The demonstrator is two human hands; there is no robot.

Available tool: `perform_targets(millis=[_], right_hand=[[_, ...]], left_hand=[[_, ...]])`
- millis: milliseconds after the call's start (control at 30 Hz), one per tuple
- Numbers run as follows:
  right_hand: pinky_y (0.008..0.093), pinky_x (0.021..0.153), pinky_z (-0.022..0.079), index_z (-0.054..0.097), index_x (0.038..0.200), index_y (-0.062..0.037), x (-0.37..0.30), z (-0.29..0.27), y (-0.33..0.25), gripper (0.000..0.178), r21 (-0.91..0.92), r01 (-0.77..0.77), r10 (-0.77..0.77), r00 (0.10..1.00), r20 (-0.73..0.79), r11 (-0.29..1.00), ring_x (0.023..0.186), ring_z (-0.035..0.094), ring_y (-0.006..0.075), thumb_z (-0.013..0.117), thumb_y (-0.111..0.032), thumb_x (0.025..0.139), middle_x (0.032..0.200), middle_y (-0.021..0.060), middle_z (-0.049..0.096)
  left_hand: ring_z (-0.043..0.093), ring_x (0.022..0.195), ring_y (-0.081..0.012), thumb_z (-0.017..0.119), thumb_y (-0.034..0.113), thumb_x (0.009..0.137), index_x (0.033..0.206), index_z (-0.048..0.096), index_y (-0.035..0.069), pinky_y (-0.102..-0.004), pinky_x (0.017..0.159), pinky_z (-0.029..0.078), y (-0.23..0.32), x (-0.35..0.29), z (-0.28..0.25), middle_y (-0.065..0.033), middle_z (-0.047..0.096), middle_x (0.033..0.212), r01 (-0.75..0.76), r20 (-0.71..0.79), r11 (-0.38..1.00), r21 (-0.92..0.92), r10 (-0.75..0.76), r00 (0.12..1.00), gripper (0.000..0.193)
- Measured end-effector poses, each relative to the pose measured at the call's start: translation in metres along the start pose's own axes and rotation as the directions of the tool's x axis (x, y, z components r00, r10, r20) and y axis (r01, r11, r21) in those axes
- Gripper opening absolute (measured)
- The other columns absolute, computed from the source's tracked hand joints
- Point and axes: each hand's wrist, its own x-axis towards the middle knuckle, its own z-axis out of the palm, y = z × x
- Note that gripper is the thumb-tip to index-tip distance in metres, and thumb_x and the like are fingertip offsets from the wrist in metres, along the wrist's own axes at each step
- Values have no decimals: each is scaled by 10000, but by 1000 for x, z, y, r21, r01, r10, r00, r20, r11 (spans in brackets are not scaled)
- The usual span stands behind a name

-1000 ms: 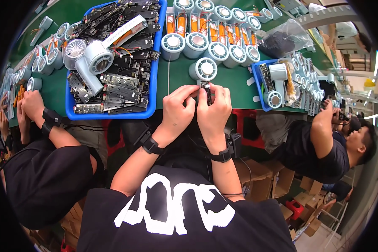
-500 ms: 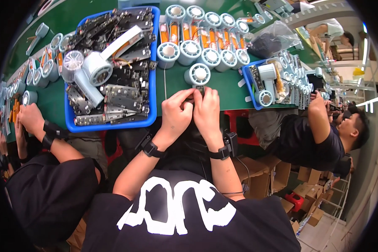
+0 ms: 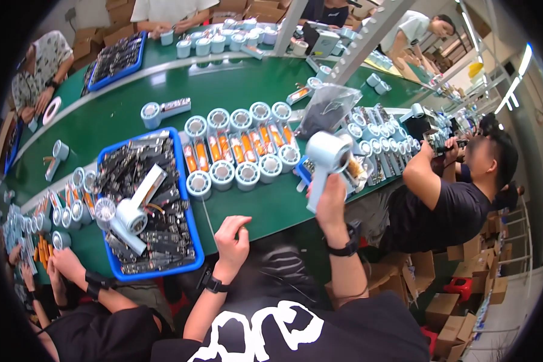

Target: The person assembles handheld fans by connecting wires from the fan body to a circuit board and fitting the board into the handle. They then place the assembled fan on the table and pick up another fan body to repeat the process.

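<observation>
My right hand [image 3: 330,202] is wrapped round the handle of a light-blue handheld fan body [image 3: 327,151], lifted above the table's front edge with its round head up. My left hand [image 3: 231,241] hovers near the table edge, fingers loosely bent and thumb apart, with nothing visible in it. Left of it stands a blue tray [image 3: 191,241] heaped with dark circuit boards [image 3: 163,232]. Across the boards lie a light-blue fan body [image 3: 131,216] and another with a clear round cover [image 3: 105,209]. Ahead are rows of fan bodies [image 3: 247,174] with orange cells in their handles.
A clear bag with dark contents [image 3: 329,108] lies beyond the lifted fan body. A smaller blue tray [image 3: 304,171] is partly hidden behind it. One fan body [image 3: 152,113] lies farther back on the green table [image 3: 235,84]. Co-workers sit close on both sides; others work across the table.
My hands have parted. My right hand has raised the fan body up and to the right; my left has drawn off to the left. The view has tilted up, showing more of the table.
</observation>
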Motion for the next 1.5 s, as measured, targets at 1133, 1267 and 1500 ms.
perform_targets(millis=[1133,1267,1500], right_hand=[[446,1056,451,569,1362,-132,554,-88,244,486,-599,644,-159,733,661,476,1219,570,288,698,-218,901,1318,74,606],[378,970,493,652,1257,-75,569,-188,246,294,-641,486,-19,805,593,594,1048,626,215,606,-172,983,1159,65,679],[463,801,519,724,945,1,446,-143,26,245,-812,439,-675,734,77,385,844,680,370,714,-228,858,907,189,718]], left_hand=[[635,744,-301,619,-24,717,830,700,42,-410,689,492,6,13,24,-101,679,800,6,103,874,485,-64,993,154],[634,748,-297,629,-15,716,835,701,45,-406,691,490,3,19,30,-95,678,807,-16,128,908,418,-42,991,151],[629,765,-288,634,-10,718,841,694,41,-400,703,483,3,14,18,-90,674,825,-6,127,896,444,-57,990,146]])
